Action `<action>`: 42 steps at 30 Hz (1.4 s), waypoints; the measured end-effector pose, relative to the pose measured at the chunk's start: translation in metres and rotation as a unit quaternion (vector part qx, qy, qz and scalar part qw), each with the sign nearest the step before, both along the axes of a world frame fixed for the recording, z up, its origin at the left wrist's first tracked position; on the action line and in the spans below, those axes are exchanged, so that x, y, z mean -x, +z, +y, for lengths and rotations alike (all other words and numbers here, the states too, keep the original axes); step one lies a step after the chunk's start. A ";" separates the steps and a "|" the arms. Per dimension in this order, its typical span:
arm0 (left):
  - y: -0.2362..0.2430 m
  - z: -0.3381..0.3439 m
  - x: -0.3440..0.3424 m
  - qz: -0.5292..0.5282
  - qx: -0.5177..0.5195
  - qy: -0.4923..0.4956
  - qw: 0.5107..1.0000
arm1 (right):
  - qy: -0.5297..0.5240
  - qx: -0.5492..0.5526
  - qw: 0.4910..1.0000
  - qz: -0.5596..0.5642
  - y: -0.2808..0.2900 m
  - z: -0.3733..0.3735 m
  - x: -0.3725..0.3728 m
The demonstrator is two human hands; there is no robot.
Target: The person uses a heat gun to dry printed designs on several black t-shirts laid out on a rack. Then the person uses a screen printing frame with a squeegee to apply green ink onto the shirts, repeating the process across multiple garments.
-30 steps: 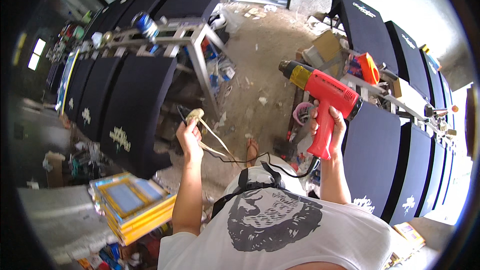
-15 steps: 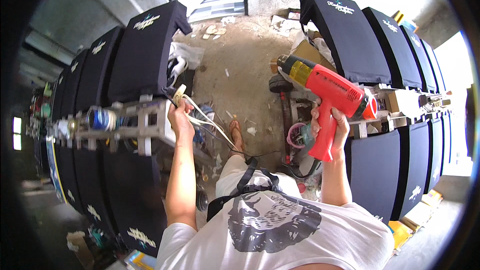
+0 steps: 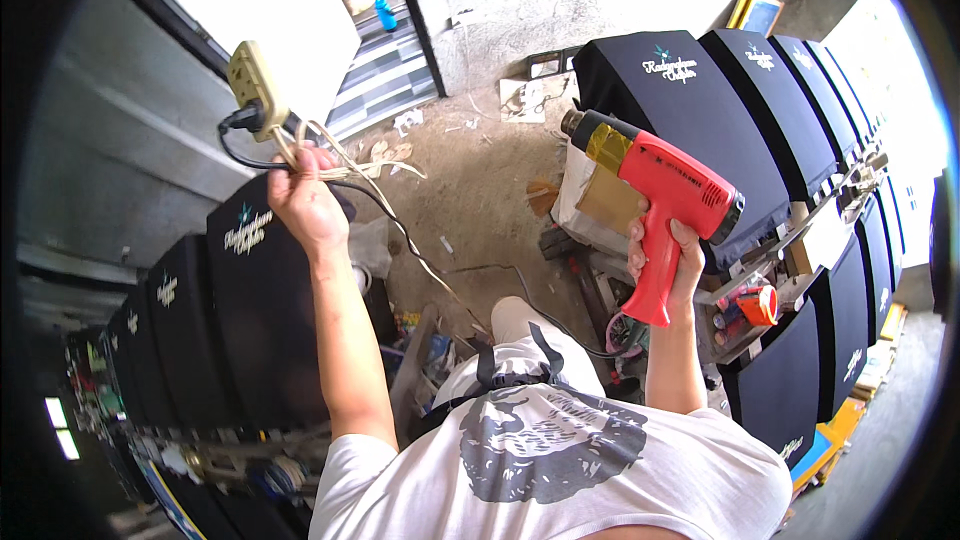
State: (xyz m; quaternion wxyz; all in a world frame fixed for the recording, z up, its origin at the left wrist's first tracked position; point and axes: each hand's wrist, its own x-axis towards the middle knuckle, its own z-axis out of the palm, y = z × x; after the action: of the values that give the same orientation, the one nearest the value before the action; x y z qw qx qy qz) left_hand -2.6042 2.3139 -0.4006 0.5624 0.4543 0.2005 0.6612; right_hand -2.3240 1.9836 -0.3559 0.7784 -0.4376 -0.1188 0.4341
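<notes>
Two hands are raised over the person's white printed shirt. The right hand [image 3: 662,258] wraps its grip round the handle of a red heat gun [image 3: 665,195], nozzle pointing far-left as it did a second ago. The left hand [image 3: 300,202] has climbed higher; its grip is closed on a bundle of pale cords [image 3: 345,165], lifting a beige socket block [image 3: 254,77] with a black plug [image 3: 240,120] in it. Black printed shirts on boards [image 3: 690,110] stand right and left.

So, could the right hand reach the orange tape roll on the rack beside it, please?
Probably not as things stand: the right hand is closed around the red heat gun's grip, though the orange tape roll lies close and unobstructed.
</notes>
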 end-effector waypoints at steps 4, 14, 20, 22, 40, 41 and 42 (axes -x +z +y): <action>-0.050 0.083 -0.068 0.147 0.099 -0.053 0.983 | -0.044 0.015 0.999 -0.006 -0.017 0.082 -0.042; -0.162 0.298 -0.238 0.329 0.236 -0.282 0.870 | -0.101 -0.003 0.995 0.014 -0.028 0.323 -0.188; -0.155 0.436 -0.341 0.348 0.235 -0.344 0.840 | -0.136 -0.006 0.991 0.014 -0.022 0.449 -0.266; -0.160 0.484 -0.380 0.337 0.206 -0.346 0.851 | -0.146 -0.005 0.989 0.000 -0.024 0.487 -0.292; 0.080 0.701 -0.843 0.004 -0.003 -0.475 0.880 | -0.379 -0.095 0.917 -0.076 -0.019 0.670 -0.540; 0.085 0.695 -0.871 0.009 -0.002 -0.475 0.880 | -0.395 -0.100 0.910 -0.074 -0.019 0.666 -0.552; 0.083 0.687 -0.897 0.019 0.007 -0.498 0.867 | -0.408 -0.096 0.905 -0.079 -0.019 0.660 -0.564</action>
State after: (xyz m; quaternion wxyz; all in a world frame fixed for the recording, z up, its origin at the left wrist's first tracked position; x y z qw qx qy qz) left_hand -1.7075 3.0009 -0.3171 0.8165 0.5018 -0.0372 0.2831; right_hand -1.7603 2.6437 -0.3749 0.9137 -0.4040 -0.0318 0.0295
